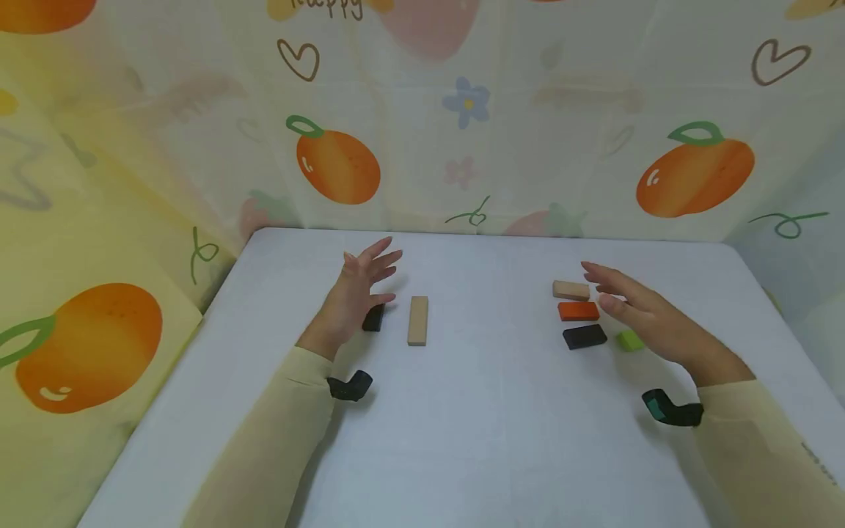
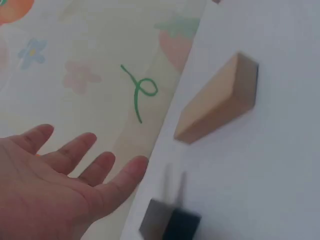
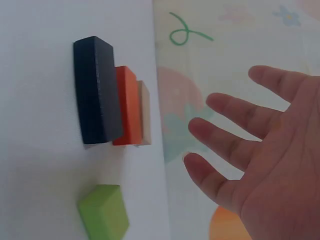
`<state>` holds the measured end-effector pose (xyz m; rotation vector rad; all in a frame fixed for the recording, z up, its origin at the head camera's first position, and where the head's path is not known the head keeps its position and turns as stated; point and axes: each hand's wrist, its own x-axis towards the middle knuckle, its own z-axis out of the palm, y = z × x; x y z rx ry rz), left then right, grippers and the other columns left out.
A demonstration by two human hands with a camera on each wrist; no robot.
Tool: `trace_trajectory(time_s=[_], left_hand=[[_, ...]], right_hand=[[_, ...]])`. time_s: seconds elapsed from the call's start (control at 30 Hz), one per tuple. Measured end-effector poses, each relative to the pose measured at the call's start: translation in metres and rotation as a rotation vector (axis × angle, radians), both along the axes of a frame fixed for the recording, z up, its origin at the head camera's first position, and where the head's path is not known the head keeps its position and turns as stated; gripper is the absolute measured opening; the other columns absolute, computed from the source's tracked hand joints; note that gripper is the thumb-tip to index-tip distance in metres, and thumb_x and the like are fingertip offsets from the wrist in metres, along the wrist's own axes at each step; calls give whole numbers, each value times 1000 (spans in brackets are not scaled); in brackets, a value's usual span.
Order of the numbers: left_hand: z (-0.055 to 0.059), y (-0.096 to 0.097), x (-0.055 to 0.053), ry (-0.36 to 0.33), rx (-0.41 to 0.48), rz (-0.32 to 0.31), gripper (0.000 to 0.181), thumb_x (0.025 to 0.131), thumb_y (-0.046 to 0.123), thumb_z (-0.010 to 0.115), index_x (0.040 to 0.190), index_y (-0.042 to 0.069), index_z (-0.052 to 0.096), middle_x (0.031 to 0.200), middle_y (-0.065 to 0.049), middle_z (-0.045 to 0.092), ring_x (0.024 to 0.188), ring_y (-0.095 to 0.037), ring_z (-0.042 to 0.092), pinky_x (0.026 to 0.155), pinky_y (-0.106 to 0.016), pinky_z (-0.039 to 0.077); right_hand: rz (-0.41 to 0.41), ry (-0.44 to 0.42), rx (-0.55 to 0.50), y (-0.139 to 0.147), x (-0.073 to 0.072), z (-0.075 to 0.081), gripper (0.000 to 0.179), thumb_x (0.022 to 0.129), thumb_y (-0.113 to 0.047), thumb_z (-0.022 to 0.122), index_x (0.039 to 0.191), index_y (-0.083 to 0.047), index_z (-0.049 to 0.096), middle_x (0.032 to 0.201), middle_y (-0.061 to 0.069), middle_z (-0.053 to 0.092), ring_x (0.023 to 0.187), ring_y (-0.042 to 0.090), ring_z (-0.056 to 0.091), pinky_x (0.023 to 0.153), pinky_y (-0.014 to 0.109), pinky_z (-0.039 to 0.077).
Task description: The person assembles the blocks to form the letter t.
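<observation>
My left hand (image 1: 350,297), fingers spread and holding nothing, is raised over the left part of the table. Partly hidden beneath it lies a black block (image 1: 373,318), and just to its right a plain wooden block (image 1: 418,321) points away from me. On the right side, my right hand (image 1: 643,315) hovers with extended, separated fingers and an empty palm. Left of it lie a wooden block (image 1: 571,290), an orange block (image 1: 579,312) and a black block (image 1: 584,337), one behind another. A green block (image 1: 630,340) shows partly under that hand.
The white table (image 1: 462,425) ends at a patterned cloth (image 1: 409,95) hanging behind it, printed with oranges and flowers. More of this cloth hangs at the left and right sides. Each wrist wears a dark band with a camera mount.
</observation>
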<state>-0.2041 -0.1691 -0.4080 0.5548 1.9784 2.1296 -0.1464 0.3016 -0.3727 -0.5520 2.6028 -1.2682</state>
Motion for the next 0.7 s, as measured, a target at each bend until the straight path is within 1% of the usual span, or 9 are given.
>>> trace_trajectory(time_s=[0.1,0.17,0.3,0.33,0.4,0.47,0.53,0.63,0.7], left_hand=[[-5,10,3,-50,10,10,124,85,101,40,174,14,27,172,-16,37,158,-50,20,115,-78,29],[-8,15,5,-65,-53,3,119,90,98,37,175,15,25,174,-16,33,159,-48,18,115,-76,32],[-13,22,10,-74,-240,-42,96,105,83,29,176,19,20,178,-15,24,161,-41,18,112,-67,43],[-14,24,11,-78,-273,-54,92,107,80,28,176,21,19,178,-14,22,161,-39,19,111,-64,45],[-16,26,13,-86,-305,-74,94,106,81,31,176,20,18,179,-15,21,159,-39,23,109,-60,47],[-18,28,16,-91,-325,-83,98,104,83,35,176,20,17,178,-14,22,155,-41,31,110,-59,46],[-21,31,17,-94,-349,-86,102,102,82,44,176,18,17,177,-14,24,153,-40,36,116,-58,41],[-25,36,19,-107,-424,-62,100,101,69,66,176,20,20,176,-7,29,150,-35,42,122,-56,34],[-30,39,19,-97,-484,-51,105,96,57,81,175,21,23,175,-4,31,150,-31,43,123,-53,33]], right_hand=[[-19,-7,-14,-1,2,-7,62,116,-27,49,173,-11,30,170,24,36,151,54,30,106,89,25],[-32,-16,-25,-2,4,-13,60,116,-29,49,171,-10,33,167,25,39,151,53,30,106,89,25],[-63,-29,-45,-1,5,-27,57,117,-31,48,168,-7,39,165,25,42,151,52,31,107,89,24],[-69,-30,-55,0,6,-30,56,117,-30,49,167,-6,41,165,25,42,151,52,31,108,88,23],[-85,-28,-65,2,7,-37,53,117,-29,49,164,-6,44,164,24,43,151,50,32,110,86,25],[-98,-12,-65,3,8,-43,50,117,-27,51,161,-6,48,162,23,46,149,47,35,111,83,28],[-114,3,-55,5,9,-48,48,116,-27,55,158,-4,51,158,23,51,144,45,42,111,77,34],[-142,16,-4,7,11,-55,50,113,-31,64,154,-3,55,150,21,58,132,42,53,106,64,44],[-145,15,28,8,11,-58,54,109,-33,71,151,-3,58,146,19,61,128,39,56,105,51,48]])
